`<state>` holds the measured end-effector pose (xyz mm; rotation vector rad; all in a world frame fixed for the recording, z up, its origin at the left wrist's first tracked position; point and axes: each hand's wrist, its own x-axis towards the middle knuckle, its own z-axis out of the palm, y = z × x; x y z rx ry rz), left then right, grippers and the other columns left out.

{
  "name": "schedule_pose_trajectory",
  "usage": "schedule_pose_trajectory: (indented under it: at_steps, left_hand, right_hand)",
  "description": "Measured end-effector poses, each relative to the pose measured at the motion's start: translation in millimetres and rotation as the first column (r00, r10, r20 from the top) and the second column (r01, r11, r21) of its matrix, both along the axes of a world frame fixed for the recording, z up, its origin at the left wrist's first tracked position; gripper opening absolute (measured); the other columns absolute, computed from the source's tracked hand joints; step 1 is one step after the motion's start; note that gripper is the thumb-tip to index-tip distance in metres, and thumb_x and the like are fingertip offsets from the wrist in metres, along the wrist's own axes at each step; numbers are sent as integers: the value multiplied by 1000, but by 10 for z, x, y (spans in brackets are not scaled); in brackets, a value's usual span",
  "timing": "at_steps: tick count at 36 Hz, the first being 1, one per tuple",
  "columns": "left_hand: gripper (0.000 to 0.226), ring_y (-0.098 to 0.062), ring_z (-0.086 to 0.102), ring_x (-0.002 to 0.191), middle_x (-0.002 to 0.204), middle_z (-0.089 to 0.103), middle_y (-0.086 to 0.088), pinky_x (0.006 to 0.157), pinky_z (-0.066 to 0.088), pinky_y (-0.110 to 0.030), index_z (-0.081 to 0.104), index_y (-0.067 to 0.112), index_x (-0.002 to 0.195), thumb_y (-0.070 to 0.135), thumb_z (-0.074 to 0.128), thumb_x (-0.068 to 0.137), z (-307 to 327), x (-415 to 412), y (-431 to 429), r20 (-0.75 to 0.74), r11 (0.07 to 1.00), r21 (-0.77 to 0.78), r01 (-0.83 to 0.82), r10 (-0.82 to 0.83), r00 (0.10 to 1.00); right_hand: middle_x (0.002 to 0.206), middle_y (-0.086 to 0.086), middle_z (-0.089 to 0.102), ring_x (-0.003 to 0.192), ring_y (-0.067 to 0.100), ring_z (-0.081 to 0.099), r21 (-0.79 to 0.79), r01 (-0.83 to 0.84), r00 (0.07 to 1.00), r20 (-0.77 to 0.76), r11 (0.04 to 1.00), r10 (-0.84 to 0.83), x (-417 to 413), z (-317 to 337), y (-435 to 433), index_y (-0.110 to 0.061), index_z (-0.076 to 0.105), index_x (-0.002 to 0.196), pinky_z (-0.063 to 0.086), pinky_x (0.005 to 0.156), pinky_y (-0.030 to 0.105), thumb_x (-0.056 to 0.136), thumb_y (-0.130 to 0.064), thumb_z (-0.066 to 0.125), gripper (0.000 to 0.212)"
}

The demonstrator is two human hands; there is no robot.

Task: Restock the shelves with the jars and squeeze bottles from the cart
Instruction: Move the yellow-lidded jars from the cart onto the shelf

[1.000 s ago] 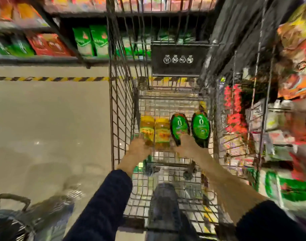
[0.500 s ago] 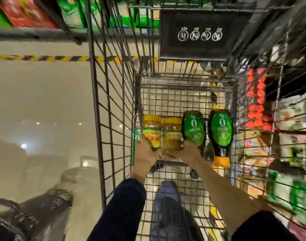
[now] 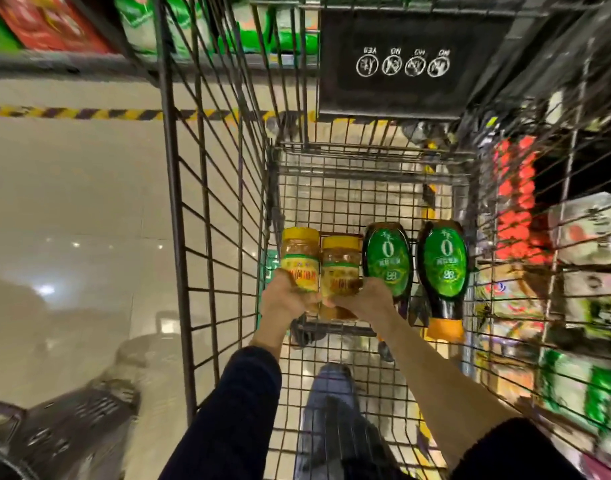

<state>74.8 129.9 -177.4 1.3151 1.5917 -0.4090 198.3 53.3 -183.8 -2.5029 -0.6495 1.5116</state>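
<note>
Two jars (image 3: 301, 259), seemingly in both hands (image 3: 286, 301).

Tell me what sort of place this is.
Most likely a supermarket aisle: a wire cart holds jars and squeeze bottles, and stocked shelves stand across the aisle and on the right.

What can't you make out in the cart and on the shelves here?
Head view: label print on the left jar and right jar, too blurred to read.
Head view: cap of the left squeeze bottle, hidden behind the right hand.
Head view: shelf goods at right, motion-blurred.
</note>
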Motion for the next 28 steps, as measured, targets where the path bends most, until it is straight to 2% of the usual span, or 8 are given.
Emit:
schedule_pose_trajectory:
  at_steps: [3,7,13,17,19,22,25,28]
  left_hand:
    - [65,-19,56,105,109,59,3,97,45,-38,48,13,119,30,82,66,85,9,-7,32,999,-6,-48,48,998]
    - [61,-20,63,101,104,69,0,94,50,-43,58,25,104,39,86,52,143,10,-37,120,995,8,-100,98,988]
    - [44,-18,64,102,106,69,1,95,49,-39,60,22,104,22,83,66,684,115,-115,300,985,42,-169,149,942]
    - [59,-21,66,101,106,71,-2,93,51,-46,58,16,112,29,84,61,1141,156,-154,421,987,36,-155,125,898]
    - [49,-14,67,96,106,71,-2,90,54,-35,59,16,110,17,82,67,1419,187,-174,450,989,45,-143,108,886]
    - [33,11,61,69,91,66,6,70,51,-10,55,21,93,6,76,73,1882,220,-226,530,983,129,-131,43,847]
    - [45,-8,62,84,90,60,6,70,52,-19,46,18,101,0,75,73,2335,210,-286,591,972,184,-143,7,807]
    - [56,-19,64,93,98,64,-2,82,56,-27,46,16,112,0,77,69,2743,202,-329,656,963,216,-163,-19,755]
  right_hand:
    - [95,1,67,87,16,62,-5,79,996,-44,997,-80,39,39,-35,-9,65,103,52,77,26,57,-46,83,61]
    - [97,-2,72,90,13,66,125,200,970,-164,972,-179,139,277,-91,-22,70,92,53,84,27,54,-34,87,43]
    - [90,-4,69,86,10,63,149,118,993,-37,982,-114,339,831,-102,-22,71,92,52,76,21,58,-42,84,42]
    - [92,-2,71,81,10,63,232,188,982,-18,954,-189,460,1290,-180,-21,70,87,52,77,22,55,-37,86,41]
    - [88,-3,69,81,11,62,288,222,974,-30,932,-223,526,1580,-224,-19,69,88,52,74,22,56,-36,86,40]
    - [79,-9,61,75,7,58,397,312,950,-120,863,-288,620,1985,-342,-15,66,89,47,62,14,60,-28,86,37]
    - [94,1,69,90,17,64,485,382,924,-195,787,-328,650,2375,-491,-26,68,73,54,87,37,42,-36,90,39]
    - [79,5,71,77,17,69,608,411,903,-171,680,-394,723,2728,-651,-21,64,60,56,83,46,42,-15,92,34]
